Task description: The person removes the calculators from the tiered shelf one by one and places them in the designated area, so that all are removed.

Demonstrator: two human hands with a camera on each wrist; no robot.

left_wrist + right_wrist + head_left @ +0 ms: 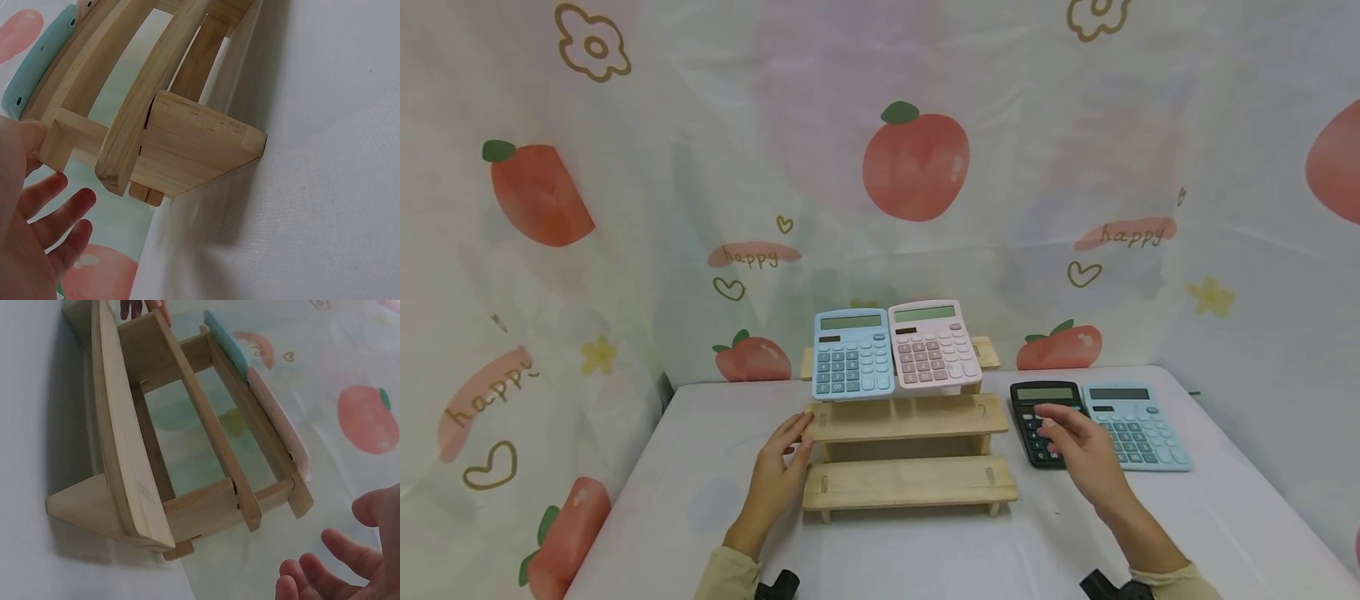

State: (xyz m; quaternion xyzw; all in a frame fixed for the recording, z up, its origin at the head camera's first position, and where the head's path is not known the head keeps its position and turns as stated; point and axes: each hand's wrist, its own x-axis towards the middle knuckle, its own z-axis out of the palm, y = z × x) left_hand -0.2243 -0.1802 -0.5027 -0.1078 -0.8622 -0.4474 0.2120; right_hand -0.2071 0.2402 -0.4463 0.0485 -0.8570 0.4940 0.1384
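A three-tier wooden display stand (910,492) stands mid-table in the head view. On its top tier lean a blue calculator (853,354) and a pink calculator (935,346), side by side. My left hand (778,471) pinches the left end of the middle shelf between thumb and forefinger; its other fingers (65,209) spread loose below that end in the left wrist view. My right hand (1086,454) is raised over a black calculator (1028,417), fingers relaxed and holding nothing. That hand partly hides the black calculator and the light blue calculator (1150,425) beside it.
A white cloth covers the table (715,500). Behind it hangs a printed curtain (1000,275) with fruit and "happy" patterns. The middle shelf (910,419) and lower shelf (917,479) show bare wood.
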